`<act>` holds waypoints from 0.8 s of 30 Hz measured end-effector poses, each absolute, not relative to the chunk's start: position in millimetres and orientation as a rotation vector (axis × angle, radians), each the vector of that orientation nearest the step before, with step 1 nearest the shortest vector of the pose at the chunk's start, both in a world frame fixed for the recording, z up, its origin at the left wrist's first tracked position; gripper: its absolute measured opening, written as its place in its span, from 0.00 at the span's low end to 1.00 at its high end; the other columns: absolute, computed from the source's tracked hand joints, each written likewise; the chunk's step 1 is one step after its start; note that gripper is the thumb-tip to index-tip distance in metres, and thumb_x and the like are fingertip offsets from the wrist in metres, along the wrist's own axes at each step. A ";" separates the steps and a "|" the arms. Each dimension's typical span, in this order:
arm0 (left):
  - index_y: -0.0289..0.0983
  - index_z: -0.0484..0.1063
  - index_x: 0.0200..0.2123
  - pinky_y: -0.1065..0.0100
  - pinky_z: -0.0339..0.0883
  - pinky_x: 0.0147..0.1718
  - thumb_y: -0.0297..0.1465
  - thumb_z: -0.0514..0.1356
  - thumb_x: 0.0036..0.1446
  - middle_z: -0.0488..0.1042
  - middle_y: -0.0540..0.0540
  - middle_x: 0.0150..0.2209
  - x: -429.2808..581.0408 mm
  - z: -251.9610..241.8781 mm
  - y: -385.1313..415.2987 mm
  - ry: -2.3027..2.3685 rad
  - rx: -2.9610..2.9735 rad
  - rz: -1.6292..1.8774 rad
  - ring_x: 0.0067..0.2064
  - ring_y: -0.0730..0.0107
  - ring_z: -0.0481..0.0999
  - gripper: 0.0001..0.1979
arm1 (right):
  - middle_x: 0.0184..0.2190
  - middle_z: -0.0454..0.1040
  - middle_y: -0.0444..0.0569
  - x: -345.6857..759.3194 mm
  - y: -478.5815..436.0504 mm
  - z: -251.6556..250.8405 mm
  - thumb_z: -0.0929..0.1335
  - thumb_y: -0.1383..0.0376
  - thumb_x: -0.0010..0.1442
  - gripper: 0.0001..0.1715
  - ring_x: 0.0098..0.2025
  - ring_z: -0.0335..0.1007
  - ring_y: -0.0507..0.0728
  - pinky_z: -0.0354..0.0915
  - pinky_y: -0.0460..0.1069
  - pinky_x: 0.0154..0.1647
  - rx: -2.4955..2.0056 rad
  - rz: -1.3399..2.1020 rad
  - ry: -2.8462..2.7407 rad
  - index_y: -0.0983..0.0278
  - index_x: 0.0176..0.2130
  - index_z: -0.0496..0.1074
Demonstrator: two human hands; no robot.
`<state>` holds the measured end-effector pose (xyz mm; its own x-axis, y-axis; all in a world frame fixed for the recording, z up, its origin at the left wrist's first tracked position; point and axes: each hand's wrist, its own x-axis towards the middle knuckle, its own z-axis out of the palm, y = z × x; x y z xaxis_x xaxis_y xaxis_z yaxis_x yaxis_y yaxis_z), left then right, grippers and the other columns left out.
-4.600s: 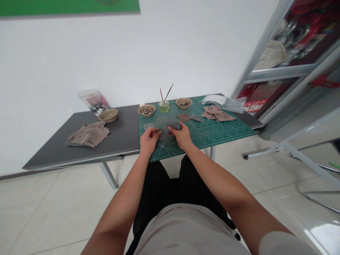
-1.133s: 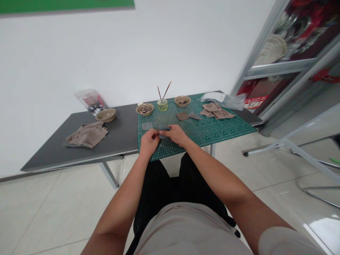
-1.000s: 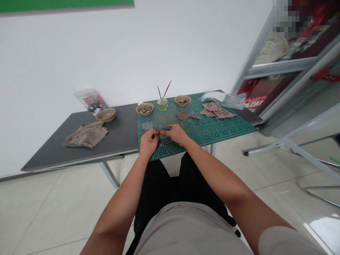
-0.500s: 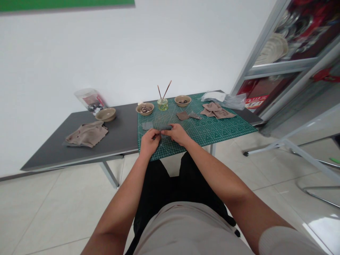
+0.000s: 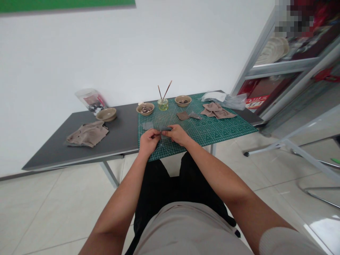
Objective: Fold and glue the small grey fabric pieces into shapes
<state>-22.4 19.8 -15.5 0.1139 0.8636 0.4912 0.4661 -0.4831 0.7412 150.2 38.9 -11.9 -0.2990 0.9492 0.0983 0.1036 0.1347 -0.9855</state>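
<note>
Above the front of the green cutting mat [image 5: 212, 131], my two hands meet with their fingertips close together. My right hand [image 5: 177, 135] is closed on a small dark grey sheet [image 5: 166, 129], which looks like sandpaper, its edge showing over the fingers. My left hand [image 5: 150, 140] pinches at the meeting point; whatever lies between its fingertips is too small and hidden to name. Just behind my left hand a pale grey square [image 5: 147, 125] lies flat on the mat. A brown square [image 5: 183, 115] and a small grey piece in clear wrapping [image 5: 195, 115] lie farther right.
Two bowls [image 5: 145, 109] with small dark pieces stand at the back, around a glass jar [image 5: 163, 105] holding two thin sticks. A brown cloth [image 5: 217, 111] and plastic bag [image 5: 236, 101] lie right. Leftward are another cloth [image 5: 89, 134], a bowl [image 5: 106, 114] and a clear container [image 5: 90, 100].
The grey sheet in my right hand shows a narrower face than before, as if tilted. Both hands stay in nearly the same place.
</note>
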 end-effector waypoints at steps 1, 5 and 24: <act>0.38 0.73 0.26 0.69 0.65 0.32 0.26 0.58 0.48 0.74 0.51 0.28 -22.7 -15.8 20.4 1.290 1.970 1.327 0.30 0.71 0.72 0.04 | 0.15 0.62 0.39 150.3 38.9 -12.2 0.73 0.48 0.49 0.23 0.14 0.52 0.46 0.49 0.44 0.15 -1.048 1.278 -1.568 0.67 0.30 0.74; 0.38 0.72 0.26 0.69 0.65 0.32 0.26 0.57 0.48 0.75 0.51 0.28 -22.3 -16.0 20.9 1.312 1.957 1.314 0.31 0.70 0.72 0.05 | 0.15 0.62 0.38 150.0 38.2 -12.6 0.73 0.48 0.50 0.23 0.15 0.53 0.47 0.49 0.44 0.15 -1.071 1.240 -1.588 0.67 0.30 0.74; 0.39 0.68 0.20 0.69 0.63 0.33 0.24 0.54 0.47 0.72 0.50 0.24 -20.1 -14.6 18.5 1.465 2.124 1.282 0.30 0.70 0.71 0.07 | 0.12 0.59 0.38 149.6 33.8 -8.0 0.72 0.50 0.51 0.21 0.15 0.58 0.48 0.50 0.44 0.17 -1.164 1.062 -1.741 0.66 0.26 0.73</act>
<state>-20.1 18.5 -14.6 0.1020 0.8517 0.5141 0.6226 -0.4577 0.6347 149.6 33.8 -8.0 -0.2837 0.9476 0.1470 0.3028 0.2340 -0.9239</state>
